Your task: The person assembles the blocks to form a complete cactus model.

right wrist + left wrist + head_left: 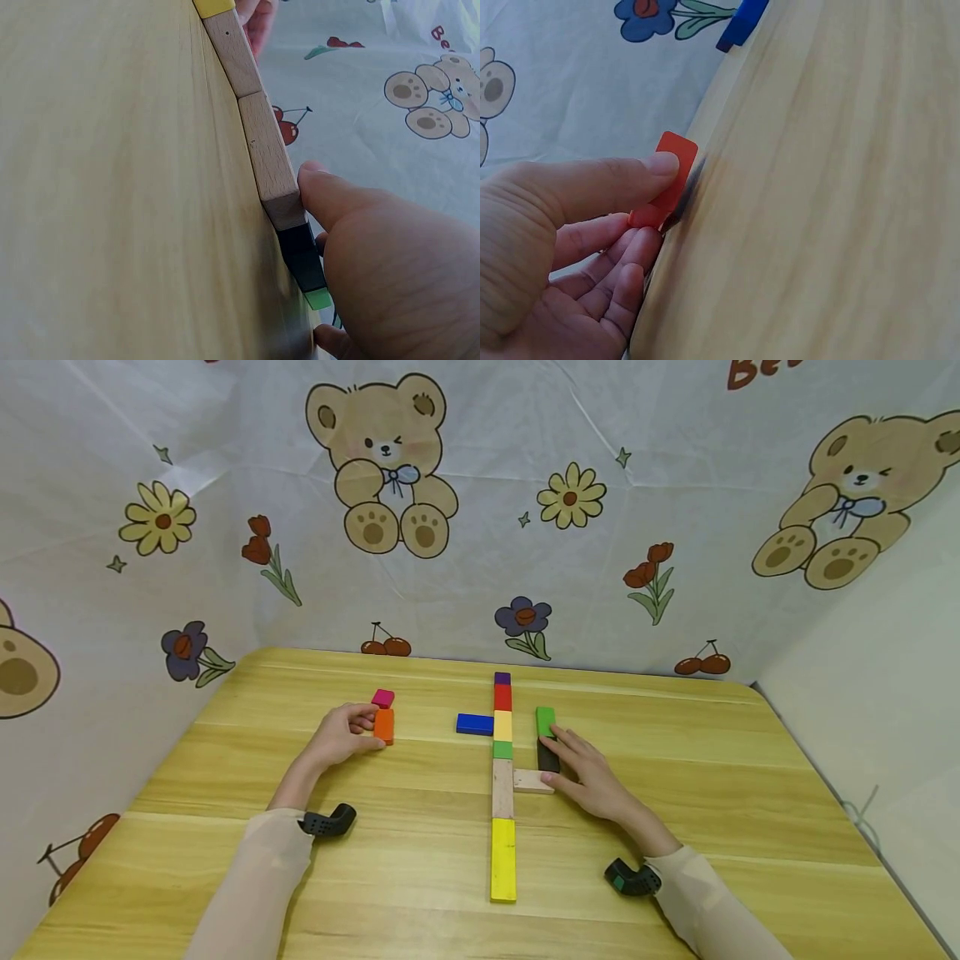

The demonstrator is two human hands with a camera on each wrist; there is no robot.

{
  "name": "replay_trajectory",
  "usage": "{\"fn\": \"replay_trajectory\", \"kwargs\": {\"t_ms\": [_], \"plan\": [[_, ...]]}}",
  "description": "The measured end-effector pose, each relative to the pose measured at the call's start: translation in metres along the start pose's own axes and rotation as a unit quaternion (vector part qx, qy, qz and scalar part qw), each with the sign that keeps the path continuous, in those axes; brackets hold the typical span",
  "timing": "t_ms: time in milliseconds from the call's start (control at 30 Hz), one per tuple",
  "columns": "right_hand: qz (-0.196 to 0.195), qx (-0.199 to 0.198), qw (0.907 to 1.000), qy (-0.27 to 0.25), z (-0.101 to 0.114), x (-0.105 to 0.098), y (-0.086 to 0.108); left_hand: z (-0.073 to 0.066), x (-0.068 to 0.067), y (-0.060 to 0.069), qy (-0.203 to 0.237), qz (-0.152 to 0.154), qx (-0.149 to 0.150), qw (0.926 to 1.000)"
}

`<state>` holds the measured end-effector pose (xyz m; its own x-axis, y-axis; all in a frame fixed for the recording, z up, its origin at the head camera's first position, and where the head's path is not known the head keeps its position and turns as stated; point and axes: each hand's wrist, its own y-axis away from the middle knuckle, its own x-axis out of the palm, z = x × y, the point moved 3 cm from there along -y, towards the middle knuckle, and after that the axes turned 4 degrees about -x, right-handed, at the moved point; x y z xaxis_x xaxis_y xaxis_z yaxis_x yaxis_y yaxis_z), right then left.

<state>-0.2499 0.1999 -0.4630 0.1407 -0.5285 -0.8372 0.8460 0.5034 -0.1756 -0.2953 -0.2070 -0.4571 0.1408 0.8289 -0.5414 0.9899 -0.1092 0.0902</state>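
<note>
At the left of the table, my left hand pinches an orange block between thumb and fingers; the left wrist view shows the thumb across its face. A pink block lies just beyond it. My right hand rests with fairly straight fingers at a black block, and its thumb touches the end of a plain wooden block. A light green block adjoins the black one at its far end, beside the fingertips. In the right wrist view the palm hides part of these blocks.
Down the middle runs a straight line of blocks: yellow, plain wood, green, pale yellow, red and purple. A blue block branches left from it. A printed cloth hangs behind the table.
</note>
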Motion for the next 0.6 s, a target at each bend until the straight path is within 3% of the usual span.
{"fn": "replay_trajectory", "kwargs": {"t_ms": [267,600], "plan": [[-0.003,0.0,1.0,0.003,0.001,-0.001,0.001,-0.01,0.007,-0.008,0.044,-0.015,-0.02,0.9987],[-0.005,-0.001,1.0,0.001,0.003,-0.002,0.001,-0.053,0.031,-0.038,0.062,-0.042,-0.03,0.9967]]}}
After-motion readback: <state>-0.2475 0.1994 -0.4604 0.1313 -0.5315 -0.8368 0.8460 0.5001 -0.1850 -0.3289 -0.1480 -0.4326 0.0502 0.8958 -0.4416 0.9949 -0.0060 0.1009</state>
